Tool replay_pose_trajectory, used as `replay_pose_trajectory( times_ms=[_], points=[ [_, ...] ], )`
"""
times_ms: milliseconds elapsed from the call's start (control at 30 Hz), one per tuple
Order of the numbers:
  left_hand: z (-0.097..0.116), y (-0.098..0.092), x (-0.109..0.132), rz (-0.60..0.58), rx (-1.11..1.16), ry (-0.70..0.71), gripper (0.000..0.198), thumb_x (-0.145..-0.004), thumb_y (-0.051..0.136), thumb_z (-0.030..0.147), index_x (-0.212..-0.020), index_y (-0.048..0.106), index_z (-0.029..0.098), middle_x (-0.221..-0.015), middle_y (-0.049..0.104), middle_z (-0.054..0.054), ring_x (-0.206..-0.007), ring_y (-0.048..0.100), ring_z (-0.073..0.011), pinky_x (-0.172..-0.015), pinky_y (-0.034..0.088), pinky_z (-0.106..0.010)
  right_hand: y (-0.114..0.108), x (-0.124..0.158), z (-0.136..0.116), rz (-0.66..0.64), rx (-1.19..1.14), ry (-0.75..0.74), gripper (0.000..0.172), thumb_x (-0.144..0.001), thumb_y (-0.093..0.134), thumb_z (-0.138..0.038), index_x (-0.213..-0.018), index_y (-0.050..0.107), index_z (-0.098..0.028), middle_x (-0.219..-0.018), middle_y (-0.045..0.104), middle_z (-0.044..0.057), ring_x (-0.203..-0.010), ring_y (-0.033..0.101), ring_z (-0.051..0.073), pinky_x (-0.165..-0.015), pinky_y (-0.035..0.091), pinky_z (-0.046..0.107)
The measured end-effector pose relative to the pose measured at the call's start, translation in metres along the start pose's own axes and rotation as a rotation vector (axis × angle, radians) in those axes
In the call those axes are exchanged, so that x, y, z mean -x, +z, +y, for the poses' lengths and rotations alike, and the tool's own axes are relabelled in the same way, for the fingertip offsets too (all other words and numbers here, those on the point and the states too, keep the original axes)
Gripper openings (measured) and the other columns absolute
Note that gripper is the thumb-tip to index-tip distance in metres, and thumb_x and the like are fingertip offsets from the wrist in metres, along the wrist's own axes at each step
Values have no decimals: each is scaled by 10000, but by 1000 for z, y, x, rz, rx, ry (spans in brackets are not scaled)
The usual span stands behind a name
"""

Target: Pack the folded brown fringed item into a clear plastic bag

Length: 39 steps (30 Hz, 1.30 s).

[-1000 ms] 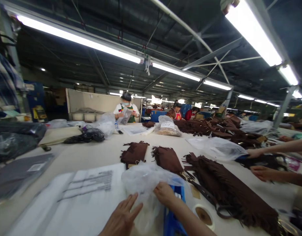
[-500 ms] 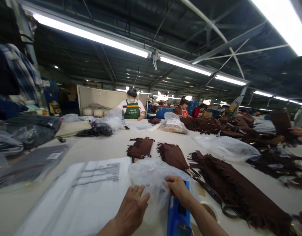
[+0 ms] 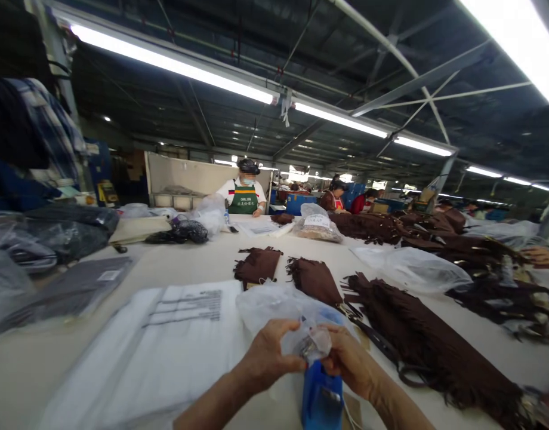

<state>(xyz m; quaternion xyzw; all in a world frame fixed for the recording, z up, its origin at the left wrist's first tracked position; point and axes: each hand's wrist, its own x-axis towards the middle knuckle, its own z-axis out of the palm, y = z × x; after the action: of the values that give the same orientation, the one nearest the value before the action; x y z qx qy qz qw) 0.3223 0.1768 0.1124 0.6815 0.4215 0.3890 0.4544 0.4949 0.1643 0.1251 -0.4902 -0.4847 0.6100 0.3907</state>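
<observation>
Both of my hands are at a clear plastic bag (image 3: 274, 304) in the lower middle of the table. My left hand (image 3: 270, 352) curls its thumb and fingers around the left side of the bag's bunched part. From the other side, my right hand (image 3: 348, 358) pinches the same crumpled plastic; some fingertips are hidden behind it. Something small inside the bunch cannot be made out. Directly below the hands stands a blue tape dispenser (image 3: 321, 397), partly covered by the bag.
Left of the hands lies a stack of white printed plastic bags (image 3: 180, 346). Folded brown fringed scarves (image 3: 435, 340) and black scissors (image 3: 391, 352) are on the right. Two small brown fringed pieces lie ahead. A co-worker in a green apron (image 3: 244, 200) stands across the table.
My hands have come together over the tape dispenser, and the left one has moved right and closed on the bag. The bag's near part is now bunched between them.
</observation>
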Motion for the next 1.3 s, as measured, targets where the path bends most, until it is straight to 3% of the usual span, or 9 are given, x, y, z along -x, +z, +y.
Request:
replay_pose_trajectory(
  times_ms=[67, 133, 267, 333, 467, 867, 1000, 1133, 1300],
  points=[
    [-2, 2, 2, -1, 122, -103, 200, -517, 653, 313, -633, 612, 156, -635, 585, -6, -685, 520, -189, -687, 404, -318, 5, 4, 1, -22, -42, 19, 346, -553, 681, -470, -621, 507, -179, -432, 386, -79, -367, 282, 37, -370, 131, 189],
    [-5, 3, 6, 17, 170, -139, 201, -547, 581, 358, -542, 524, 165, -508, 464, 32, -545, 423, -130, -559, 326, -272, 9, 7, 2, -47, -71, 50, 401, -591, 646, -554, -621, 512, -177, -415, 399, -66, -360, 298, 44, -372, 152, 190],
    [-6, -1, 16, 90, 221, -182, 221, -504, 590, 360, -531, 495, 162, -500, 432, 48, -536, 379, -105, -543, 274, -252, 12, 18, 3, -94, -158, 83, 593, -608, 529, -755, -724, 566, -175, -478, 515, -9, -415, 416, 77, -383, 225, 190],
    [-4, -5, 22, 115, 235, -204, 232, -501, 604, 366, -529, 502, 159, -493, 438, 50, -530, 378, -101, -540, 270, -248, 13, 22, 5, -78, -117, 37, 565, -560, 645, -692, -759, 589, -166, -484, 531, -7, -430, 429, 77, -388, 228, 184],
    [-3, -8, 31, 165, 262, -229, 282, -531, 604, 427, -543, 540, 152, -516, 480, 32, -533, 396, -105, -533, 282, -248, 20, 25, 13, 80, 3, -19, 452, -488, 771, -532, -628, 569, -152, -437, 478, -48, -372, 316, 29, -373, 166, 180],
    [-20, 3, 42, 332, 253, -233, 295, -572, 556, 463, -530, 482, 180, -476, 421, 49, -475, 361, -95, -467, 258, -232, 20, 28, 28, 218, 55, -46, 504, -570, 657, -647, -568, 433, -196, -435, 430, -67, -344, 281, 30, -368, 140, 198],
    [-18, -13, 45, 485, 233, -223, 290, -601, 523, 469, -554, 476, 186, -502, 471, 40, -505, 429, -106, -500, 305, -231, 4, 22, 28, 287, 129, -69, 480, -593, 619, -646, -566, 420, -209, -414, 434, -70, -346, 309, 48, -367, 199, 208],
    [-18, -39, 54, 558, 250, -265, 312, -609, 526, 493, -610, 498, 183, -543, 570, 10, -498, 519, -124, -498, 337, -234, -11, 2, 26, 350, 278, -61, 279, -703, 625, -449, -758, 554, -184, -453, 482, -79, -397, 435, 77, -403, 326, 201],
    [-17, -65, 71, 584, 253, -282, 333, -579, 580, 503, -593, 509, 178, -516, 579, 7, -472, 507, -122, -499, 341, -240, -2, -42, 35, 323, 572, 37, 148, -866, 555, -284, -846, 586, -140, -658, 576, -42, -576, 561, 80, -584, 498, 242]
  ],
)
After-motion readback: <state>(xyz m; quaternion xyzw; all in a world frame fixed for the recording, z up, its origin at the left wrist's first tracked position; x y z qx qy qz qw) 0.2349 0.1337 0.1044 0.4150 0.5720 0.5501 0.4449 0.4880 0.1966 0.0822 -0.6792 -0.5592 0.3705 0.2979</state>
